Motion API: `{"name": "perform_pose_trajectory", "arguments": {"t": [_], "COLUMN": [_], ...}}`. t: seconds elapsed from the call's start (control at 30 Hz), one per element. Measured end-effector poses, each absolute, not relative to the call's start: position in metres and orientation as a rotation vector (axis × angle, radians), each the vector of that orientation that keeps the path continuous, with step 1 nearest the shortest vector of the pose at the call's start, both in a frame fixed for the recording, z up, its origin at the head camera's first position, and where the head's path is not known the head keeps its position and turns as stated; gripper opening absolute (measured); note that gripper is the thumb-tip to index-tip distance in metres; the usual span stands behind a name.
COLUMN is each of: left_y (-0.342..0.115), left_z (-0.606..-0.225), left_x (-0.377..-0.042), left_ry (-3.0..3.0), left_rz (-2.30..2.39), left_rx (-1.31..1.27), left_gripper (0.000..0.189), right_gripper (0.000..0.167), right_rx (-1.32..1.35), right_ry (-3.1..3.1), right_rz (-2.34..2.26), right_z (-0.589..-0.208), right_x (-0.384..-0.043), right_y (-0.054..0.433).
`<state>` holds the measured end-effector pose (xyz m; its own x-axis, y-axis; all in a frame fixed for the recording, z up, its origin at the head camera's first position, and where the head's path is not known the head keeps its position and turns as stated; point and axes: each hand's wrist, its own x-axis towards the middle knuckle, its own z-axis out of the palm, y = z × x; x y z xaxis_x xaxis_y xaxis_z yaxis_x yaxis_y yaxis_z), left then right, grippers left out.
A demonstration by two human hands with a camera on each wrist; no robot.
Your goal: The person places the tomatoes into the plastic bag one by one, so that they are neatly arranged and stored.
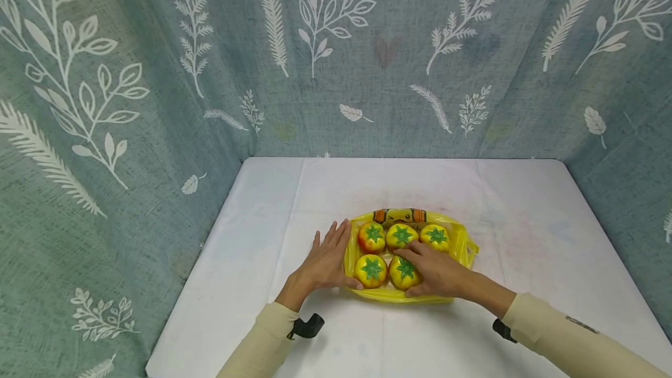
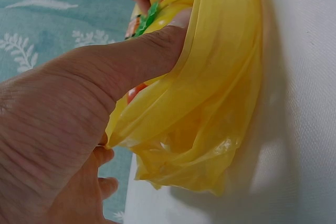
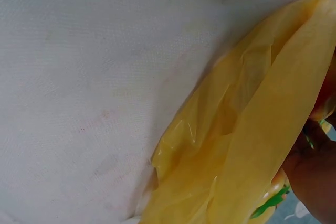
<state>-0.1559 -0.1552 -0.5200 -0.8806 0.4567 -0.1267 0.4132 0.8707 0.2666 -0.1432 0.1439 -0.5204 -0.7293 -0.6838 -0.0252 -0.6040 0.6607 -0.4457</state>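
Observation:
A yellow plastic bag lies spread with its mouth up, holding several yellow-red tomatoes with green star-shaped tops. My left hand lies along the bag's left side, fingers extended. In the left wrist view, its thumb reaches over the bag's rim towards the tomatoes. From the right, my right hand reaches into the bag, its thumb and fingers around the front middle tomato. That hand covers the bag's front right part. In the right wrist view, the bag's wall hides much of this hand.
The bag rests on a white-covered table. Green-grey curtains with white leaf prints stand behind it and along both sides. A printed cartoon face shows on the bag's far edge. Dark bands sit at both wrists.

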Motion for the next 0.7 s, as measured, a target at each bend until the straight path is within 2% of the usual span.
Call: {"name": "perform_pose_trajectory", "arguments": {"t": [0.7], "left_y": [-0.1559], "left_z": [-0.5186], "left_x": [-0.1563], "left_ry": [2.856], "left_rz": [0.353], "left_rx": [0.676], "left_gripper": [0.138], "right_gripper": [0.087], "right_rx": [-1.017], "right_ry": [2.689], "right_rz": [-0.631], "right_z": [-0.5233], "right_x": [-0.1407], "right_y": [0.1433]}}
